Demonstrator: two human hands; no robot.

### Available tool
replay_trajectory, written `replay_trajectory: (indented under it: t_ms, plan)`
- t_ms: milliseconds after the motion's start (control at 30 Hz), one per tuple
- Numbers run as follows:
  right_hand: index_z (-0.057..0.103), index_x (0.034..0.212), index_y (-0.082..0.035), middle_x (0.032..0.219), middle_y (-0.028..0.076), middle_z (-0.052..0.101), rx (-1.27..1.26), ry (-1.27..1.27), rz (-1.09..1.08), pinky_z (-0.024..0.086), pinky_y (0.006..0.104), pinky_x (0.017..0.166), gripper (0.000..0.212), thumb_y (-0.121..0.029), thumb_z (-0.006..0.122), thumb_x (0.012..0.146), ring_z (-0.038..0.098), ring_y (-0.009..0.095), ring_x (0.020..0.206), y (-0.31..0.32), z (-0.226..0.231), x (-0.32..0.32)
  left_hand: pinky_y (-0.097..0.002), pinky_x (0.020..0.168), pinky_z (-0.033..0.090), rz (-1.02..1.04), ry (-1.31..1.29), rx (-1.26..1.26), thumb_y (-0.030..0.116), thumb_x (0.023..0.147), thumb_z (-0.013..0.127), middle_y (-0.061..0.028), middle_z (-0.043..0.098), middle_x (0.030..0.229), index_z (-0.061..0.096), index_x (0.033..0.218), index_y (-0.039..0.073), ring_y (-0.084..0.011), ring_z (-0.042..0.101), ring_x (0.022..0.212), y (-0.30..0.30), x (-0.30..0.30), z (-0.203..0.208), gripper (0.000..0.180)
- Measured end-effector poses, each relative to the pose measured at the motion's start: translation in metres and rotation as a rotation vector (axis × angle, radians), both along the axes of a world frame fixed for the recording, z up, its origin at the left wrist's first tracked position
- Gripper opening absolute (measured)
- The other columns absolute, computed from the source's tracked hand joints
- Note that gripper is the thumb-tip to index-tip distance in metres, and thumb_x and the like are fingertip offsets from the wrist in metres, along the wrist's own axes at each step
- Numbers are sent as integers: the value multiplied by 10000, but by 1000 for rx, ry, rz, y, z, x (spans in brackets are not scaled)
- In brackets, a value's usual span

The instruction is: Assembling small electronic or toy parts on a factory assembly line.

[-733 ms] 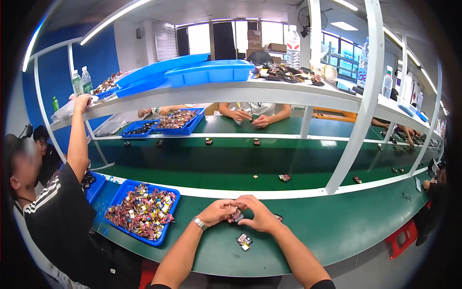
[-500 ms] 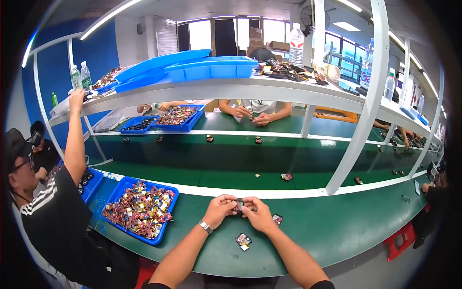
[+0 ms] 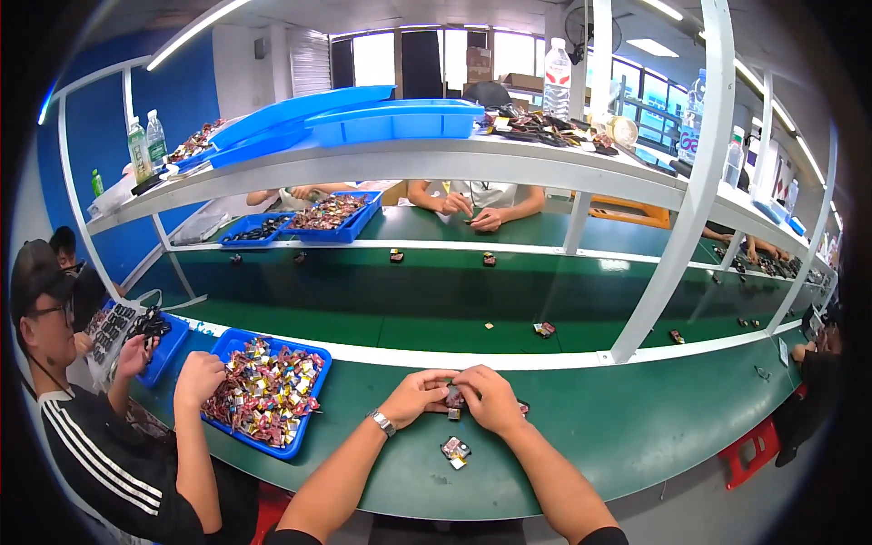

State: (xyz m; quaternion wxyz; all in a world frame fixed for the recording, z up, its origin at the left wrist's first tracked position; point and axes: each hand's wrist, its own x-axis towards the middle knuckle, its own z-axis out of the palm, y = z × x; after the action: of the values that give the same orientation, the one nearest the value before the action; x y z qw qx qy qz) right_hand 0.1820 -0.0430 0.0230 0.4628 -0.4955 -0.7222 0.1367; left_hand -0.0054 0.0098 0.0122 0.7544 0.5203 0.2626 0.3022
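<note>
My left hand (image 3: 421, 396), with a metal-banded watch on its wrist, is closed around one side of a small electronic module (image 3: 454, 401). My right hand (image 3: 489, 400) pinches the same module from the other side, just above the green tabletop. Dark and reddish parts and a pale piece show between the fingers; the rest is covered. Nearer to me lies a similar module (image 3: 455, 451) with a white round part and a yellow-edged piece. Another part (image 3: 523, 408) peeks out beside my right hand, mostly hidden.
Left of my arms stands a blue tray (image 3: 320, 392) heaped with small wired modules. A co-worker's hand (image 3: 200, 376) hovers at its edge. Ahead, a conveyor belt (image 3: 427, 313) carries scattered modules behind a white rail. A slanted metal post (image 3: 668, 213) rises to a shelf (image 3: 400, 163).
The co-worker on the left has lowered an arm from the shelf bottles to beside the blue tray. My fingers have shifted slightly on the module, and more of its lower end shows.
</note>
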Motion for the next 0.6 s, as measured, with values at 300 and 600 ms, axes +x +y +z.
replay_trajectory:
  t_ms: [300,600]
  plan:
    - [678,964,-87,1153,95,552,-30,-156,159,491,357,896,214,5,627,778,563,266,1066,-2,1,8,-312,849,572,80,-14,64,14,935,543,-86,636,1089,527,1215,6,-165,647,981,7,3,-10,280]
    - [682,887,-79,1147,71,558,-30,-158,191,473,361,923,119,-123,728,787,547,261,1092,5,-4,13,-307,850,564,64,56,113,-2,929,533,-83,619,1147,525,1207,13,-159,639,998,6,2,-8,278]
